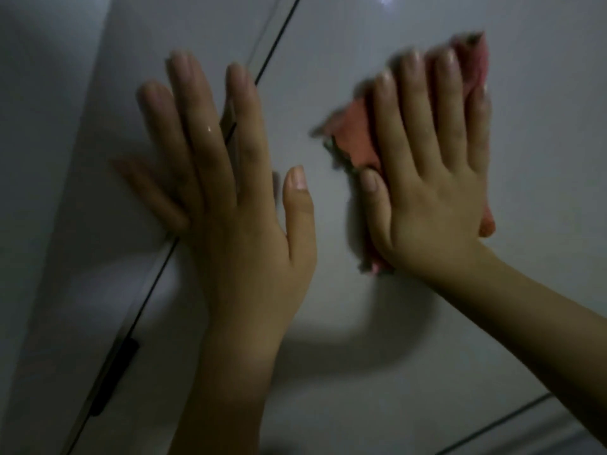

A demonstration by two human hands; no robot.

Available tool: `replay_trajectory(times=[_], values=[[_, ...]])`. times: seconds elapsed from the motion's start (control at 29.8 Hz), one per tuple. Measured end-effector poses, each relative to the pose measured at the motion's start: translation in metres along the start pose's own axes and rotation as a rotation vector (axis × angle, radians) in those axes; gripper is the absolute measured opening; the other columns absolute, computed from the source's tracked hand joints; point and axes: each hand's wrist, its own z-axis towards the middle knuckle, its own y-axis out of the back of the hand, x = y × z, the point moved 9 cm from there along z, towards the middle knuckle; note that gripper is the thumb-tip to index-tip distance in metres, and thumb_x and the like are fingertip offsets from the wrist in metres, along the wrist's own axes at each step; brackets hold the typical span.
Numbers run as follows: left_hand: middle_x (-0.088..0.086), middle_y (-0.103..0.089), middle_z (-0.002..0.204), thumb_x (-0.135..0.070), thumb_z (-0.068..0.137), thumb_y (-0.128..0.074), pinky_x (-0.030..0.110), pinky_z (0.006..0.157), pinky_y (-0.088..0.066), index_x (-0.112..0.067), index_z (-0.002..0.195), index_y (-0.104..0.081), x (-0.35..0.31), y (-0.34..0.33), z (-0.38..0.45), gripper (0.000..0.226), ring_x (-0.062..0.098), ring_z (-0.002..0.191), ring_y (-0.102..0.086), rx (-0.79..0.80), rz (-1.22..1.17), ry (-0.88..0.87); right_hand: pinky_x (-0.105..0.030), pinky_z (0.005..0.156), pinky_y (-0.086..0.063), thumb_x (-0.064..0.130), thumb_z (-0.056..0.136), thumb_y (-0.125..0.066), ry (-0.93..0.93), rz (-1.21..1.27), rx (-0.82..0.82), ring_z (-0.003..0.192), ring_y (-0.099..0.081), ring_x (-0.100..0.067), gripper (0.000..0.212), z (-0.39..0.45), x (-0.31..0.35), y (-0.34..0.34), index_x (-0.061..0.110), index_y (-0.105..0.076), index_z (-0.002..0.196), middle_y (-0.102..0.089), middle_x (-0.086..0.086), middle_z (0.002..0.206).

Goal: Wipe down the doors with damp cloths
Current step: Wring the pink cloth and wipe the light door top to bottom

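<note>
Two flat hands on a glossy pale-grey door (410, 323).
Right hand (433, 198) presses a crumpled pink cloth (358, 136) against it (straight fingers, grip released); left hand (230, 198) rests open across the dark door seam (157, 277).

We see dim, grey light | small glare at 12 o'clock | soft shadows below our hands (230, 205) | cloth (354, 139) motion-blurred
</note>
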Motion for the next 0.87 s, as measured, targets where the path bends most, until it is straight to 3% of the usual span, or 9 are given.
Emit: replay_trajectory(times=[0.1, 0.24, 0.34, 0.44, 0.5, 0.64, 0.77, 0.87], values=[[0.029, -0.011, 0.154, -0.035, 0.098, -0.035, 0.069, 0.108, 0.000, -0.004, 0.150, -0.016, -0.001, -0.003, -0.005, 0.063, 0.047, 0.142, -0.004, -0.013, -0.014, 0.083, -0.049, 0.115, -0.010, 0.032, 0.096, -0.030, 0.006, -0.022, 0.065, 0.136, -0.024, -0.042, 0.058, -0.036, -0.014, 0.003, 0.001, -0.025, 0.145, -0.023, -0.017, 0.148], [0.032, -0.008, 0.154, -0.037, 0.096, -0.041, 0.069, 0.108, -0.001, -0.006, 0.150, -0.018, -0.015, -0.011, -0.016, 0.066, 0.048, 0.142, -0.001, -0.019, -0.013, 0.105, -0.050, 0.116, -0.009, 0.034, 0.098, -0.027, -0.089, -0.001, -0.014, 0.139, -0.020, -0.039, 0.058, -0.036, -0.015, 0.000, 0.005, -0.019, 0.148, -0.019, -0.010, 0.150], [0.026, -0.013, 0.154, -0.034, 0.094, -0.047, 0.063, 0.112, 0.000, -0.010, 0.149, -0.027, -0.025, -0.019, -0.016, 0.064, 0.043, 0.143, -0.004, -0.021, 0.036, 0.070, -0.048, 0.117, -0.009, 0.033, 0.099, -0.029, 0.015, 0.024, -0.019, 0.144, -0.013, -0.031, 0.056, -0.047, -0.019, -0.002, 0.011, -0.019, 0.150, -0.018, -0.009, 0.153], [0.022, -0.021, 0.153, -0.033, 0.091, -0.050, 0.060, 0.113, -0.004, -0.010, 0.147, -0.033, -0.040, -0.022, -0.019, 0.063, 0.038, 0.143, -0.013, -0.035, 0.057, 0.044, -0.050, 0.116, -0.013, 0.031, 0.098, -0.034, 0.058, -0.016, 0.018, 0.144, -0.014, -0.030, 0.056, -0.078, -0.069, 0.009, 0.011, -0.024, 0.149, -0.022, -0.012, 0.153], [0.020, -0.026, 0.152, -0.034, 0.090, -0.046, 0.059, 0.112, -0.007, -0.010, 0.146, -0.035, -0.043, -0.027, -0.023, 0.062, 0.036, 0.141, -0.020, 0.020, 0.062, 0.026, -0.052, 0.116, -0.013, 0.032, 0.098, -0.032, -0.037, -0.037, 0.073, 0.143, -0.015, -0.032, 0.057, -0.092, -0.101, 0.007, 0.011, -0.021, 0.150, -0.024, -0.015, 0.152], [0.025, -0.034, 0.147, -0.034, 0.085, -0.044, 0.061, 0.109, -0.015, -0.004, 0.141, -0.041, -0.055, -0.028, -0.022, 0.064, 0.041, 0.135, -0.031, 0.046, 0.136, 0.022, -0.049, 0.117, -0.008, 0.035, 0.098, -0.028, -0.307, 0.043, -0.010, 0.144, -0.009, -0.028, 0.057, -0.063, -0.115, 0.017, 0.010, -0.019, 0.148, -0.015, -0.010, 0.153], [0.030, -0.036, 0.143, -0.027, 0.080, -0.051, 0.065, 0.107, -0.019, 0.003, 0.137, -0.043, -0.063, -0.027, -0.016, 0.065, 0.047, 0.131, -0.033, 0.005, 0.146, 0.095, -0.047, 0.118, -0.006, 0.038, 0.098, -0.030, -0.144, 0.122, -0.045, 0.146, -0.009, -0.028, 0.058, -0.023, -0.085, 0.014, 0.014, -0.018, 0.149, -0.016, -0.008, 0.156], [0.031, -0.033, 0.145, -0.028, 0.078, -0.049, 0.064, 0.107, -0.018, 0.006, 0.137, -0.041, -0.077, -0.025, -0.013, 0.068, 0.047, 0.133, -0.032, -0.015, 0.152, 0.113, -0.045, 0.118, -0.009, 0.038, 0.098, -0.029, -0.085, 0.131, -0.029, 0.146, -0.012, -0.025, 0.056, -0.050, -0.107, 0.014, 0.015, -0.025, 0.149, -0.020, -0.007, 0.156]])
